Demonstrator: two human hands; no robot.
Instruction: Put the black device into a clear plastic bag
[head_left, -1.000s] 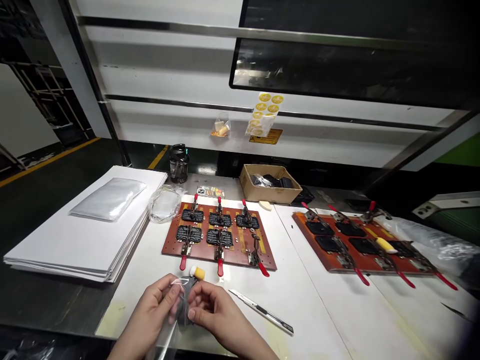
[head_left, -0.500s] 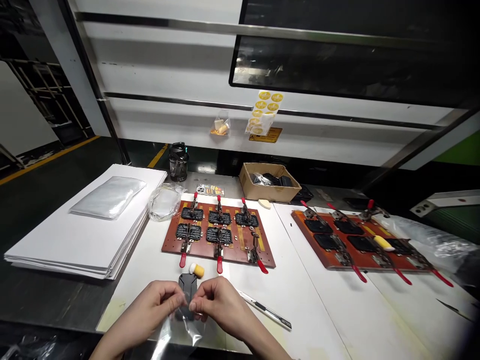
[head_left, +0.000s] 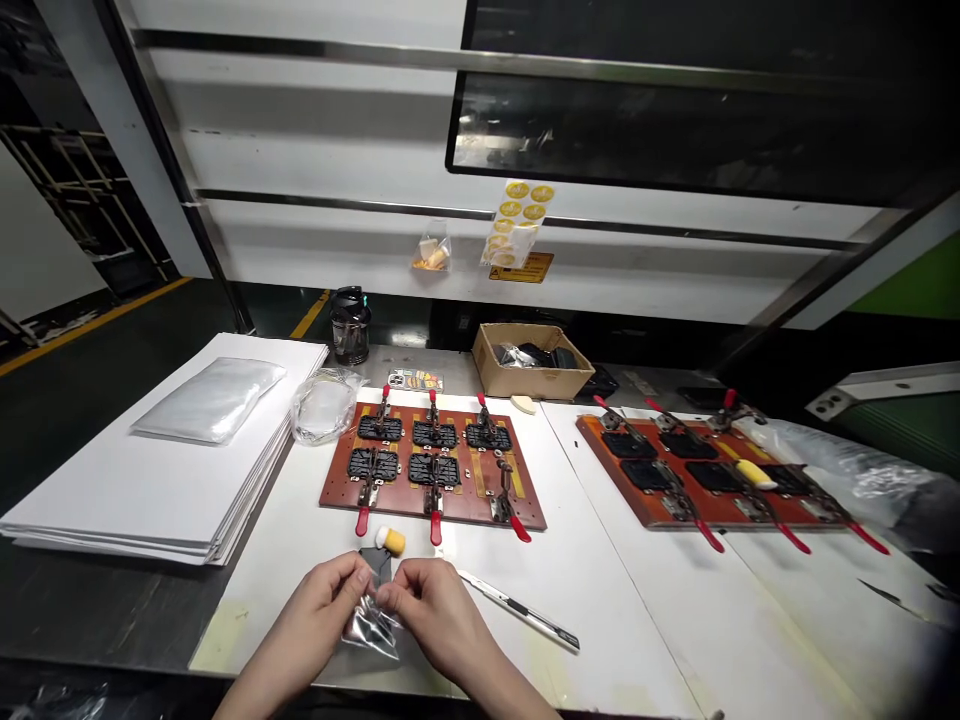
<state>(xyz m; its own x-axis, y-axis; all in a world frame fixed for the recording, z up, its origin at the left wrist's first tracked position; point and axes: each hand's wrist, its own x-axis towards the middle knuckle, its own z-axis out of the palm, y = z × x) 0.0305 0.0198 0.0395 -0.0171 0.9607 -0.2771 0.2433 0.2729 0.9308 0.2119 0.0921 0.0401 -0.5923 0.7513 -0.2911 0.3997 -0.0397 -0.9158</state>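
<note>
In the head view, my left hand (head_left: 330, 595) and my right hand (head_left: 431, 595) are close together at the front of the table. The fingers of both pinch a clear, shiny plastic film (head_left: 373, 630), which hangs crumpled below them. Behind the fingertips lies a flat dark grey plastic part (head_left: 377, 563), its lower portion covered by the hands and film. Just beyond it is a small yellow-and-white piece (head_left: 390, 541), perhaps a sponge finger cover. A utility knife (head_left: 521, 610) rests to the right of my right hand.
A reddish-brown fixture board (head_left: 431, 510) with red-handled clamps holds several black parts. A second such board (head_left: 652, 515) sits at right. White sheets (head_left: 150, 480) are stacked at left under a pile of clear bags (head_left: 214, 400). At the back stands a cardboard box (head_left: 529, 380).
The film has drawn up from the table's front edge and now bunches under my fingers. My hands cover more of the dark part. The view has shifted slightly.
</note>
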